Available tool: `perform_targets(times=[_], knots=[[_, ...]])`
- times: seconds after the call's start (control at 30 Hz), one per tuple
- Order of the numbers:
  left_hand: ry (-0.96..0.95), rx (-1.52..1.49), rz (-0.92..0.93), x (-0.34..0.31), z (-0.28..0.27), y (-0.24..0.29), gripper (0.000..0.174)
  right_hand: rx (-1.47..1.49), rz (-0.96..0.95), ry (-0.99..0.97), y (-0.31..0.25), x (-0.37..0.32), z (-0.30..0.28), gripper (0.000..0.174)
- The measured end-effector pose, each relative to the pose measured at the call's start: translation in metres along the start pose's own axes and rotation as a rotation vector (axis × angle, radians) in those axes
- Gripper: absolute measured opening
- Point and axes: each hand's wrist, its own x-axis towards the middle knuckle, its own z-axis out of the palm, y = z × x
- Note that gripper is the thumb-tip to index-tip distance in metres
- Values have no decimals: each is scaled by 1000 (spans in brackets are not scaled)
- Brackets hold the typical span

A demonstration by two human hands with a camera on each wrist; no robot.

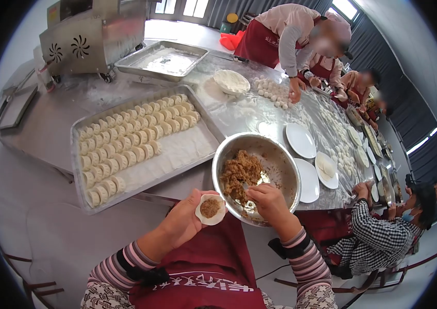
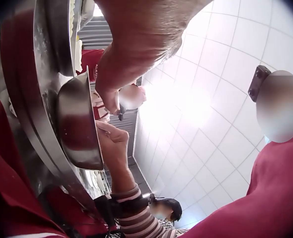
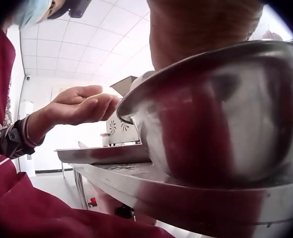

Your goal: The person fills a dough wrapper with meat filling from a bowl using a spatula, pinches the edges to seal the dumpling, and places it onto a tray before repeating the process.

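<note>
Left hand (image 1: 180, 221): curled fingers grip 1 wrapper (image 1: 215, 220), filling (image 1: 209, 208) at its centre, just beside the bowl (image 1: 284, 167). Right hand (image 1: 272, 205): fingers pinch a utensil (image 1: 245, 186) in the bowl's mix (image 1: 240, 170). Risks: tilting the wrapper could spill its filling; a forearm bearing on the rim could tip the bowl off the desk (image 3: 121, 184) edge.

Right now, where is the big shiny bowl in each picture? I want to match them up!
Head view: just right of the middle, with brown filling in the bowl.
Left wrist view: left of the middle; the bowl looks tipped sideways.
Right wrist view: the bowl looks huge, on the right side.
Shared landmark: the dark red apron, bottom middle in the head view, lower left in both wrist views.
</note>
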Motion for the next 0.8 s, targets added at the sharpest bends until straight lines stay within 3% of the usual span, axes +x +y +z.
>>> perform_targets(times=[0.23,0.33,0.4,0.43,0.47,0.57,0.73,0.8], knots=[[-43,-72,-40,-5,0,3,62,-46,75,-82,-19,-7,-28,43],[-48,-102,-53,-6,0,2,63,-30,143,-27,-46,-7,-46,56],[-101,-102,-66,-7,1,1,64,14,38,214,-65,-10,-42,56],[-92,-103,-64,-7,0,0,64,36,0,244,-79,-9,-38,44],[-90,-133,-88,-6,-1,-2,64,43,-2,242,-87,-8,-32,44],[-92,-183,-119,-7,-1,-6,61,-1,-217,241,-103,-6,-18,20],[-100,-250,-143,-14,6,-10,46,62,-286,246,-110,7,-7,14],[-69,303,62,-23,12,-14,36,243,-96,364,-115,13,0,18]])
